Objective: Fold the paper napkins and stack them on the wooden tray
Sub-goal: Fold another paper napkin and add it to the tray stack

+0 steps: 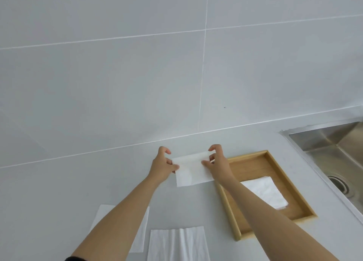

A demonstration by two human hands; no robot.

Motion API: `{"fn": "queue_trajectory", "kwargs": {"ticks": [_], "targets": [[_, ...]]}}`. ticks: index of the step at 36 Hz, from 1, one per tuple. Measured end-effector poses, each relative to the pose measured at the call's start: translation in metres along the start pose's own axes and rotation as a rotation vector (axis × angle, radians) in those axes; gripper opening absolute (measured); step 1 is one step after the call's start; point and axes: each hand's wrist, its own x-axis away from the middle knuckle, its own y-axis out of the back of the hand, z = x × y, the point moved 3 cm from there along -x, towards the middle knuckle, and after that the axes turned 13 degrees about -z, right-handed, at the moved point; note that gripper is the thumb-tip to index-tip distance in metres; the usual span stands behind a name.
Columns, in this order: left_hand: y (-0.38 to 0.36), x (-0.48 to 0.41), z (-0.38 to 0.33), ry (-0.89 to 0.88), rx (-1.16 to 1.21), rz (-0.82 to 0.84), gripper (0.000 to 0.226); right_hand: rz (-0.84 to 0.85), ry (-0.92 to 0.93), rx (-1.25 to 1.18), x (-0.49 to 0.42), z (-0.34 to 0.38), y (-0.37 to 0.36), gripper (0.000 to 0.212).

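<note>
Holding a half-folded napkin point(191, 169) between both hands just left of the wooden tray point(273, 161)

Running its long axis left to right across the centre of the frame, the napkin lies on or just above the white counter point(59, 192), which of the two I cannot tell; the left hand point(164, 165) pinches its left short edge between thumb and fingers, the right hand point(217, 163) pinches the right short edge the same way; the tray sits immediately to the right of the grip, so the right hand is the nearer, its forearm already crossing the tray's left rail; a folded napkin point(265, 191) lies inside the tray, lower right of the grip; two flat napkins wait at the lower left, one point(142, 227) under the left forearm, one point(176, 244) at the bottom edge; a steel sink point(334, 141) fills the right edge.
</note>
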Motion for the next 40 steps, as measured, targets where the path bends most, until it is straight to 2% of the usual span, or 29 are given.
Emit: {"fn": "queue_trajectory", "kwargs": {"ticks": [6, 9, 15, 27, 36, 40], "targets": [[-0.063, 0.017, -0.038, -0.116, -0.006, 0.038, 0.023, -0.068, -0.007, 0.068, -0.001, -0.026, 0.071, 0.013], [-0.099, 0.026, -0.050, -0.145, -0.009, 0.061, 0.012, -0.093, -0.061, 0.106, -0.003, -0.045, 0.105, 0.010], [-0.161, 0.044, -0.055, -0.139, -0.059, 0.115, 0.027, -0.069, -0.121, 0.219, -0.007, -0.084, 0.152, 0.025], [-0.210, 0.062, -0.031, -0.132, -0.235, 0.143, 0.039, 0.060, -0.098, 0.395, -0.007, -0.132, 0.161, 0.039], [-0.216, 0.068, -0.025, -0.238, -0.415, 0.172, 0.038, 0.256, -0.033, 0.663, -0.004, -0.139, 0.156, 0.048], [-0.203, 0.064, -0.027, -0.306, -0.466, 0.101, 0.034, 0.307, -0.019, 0.783, -0.001, -0.128, 0.157, 0.050]]}}
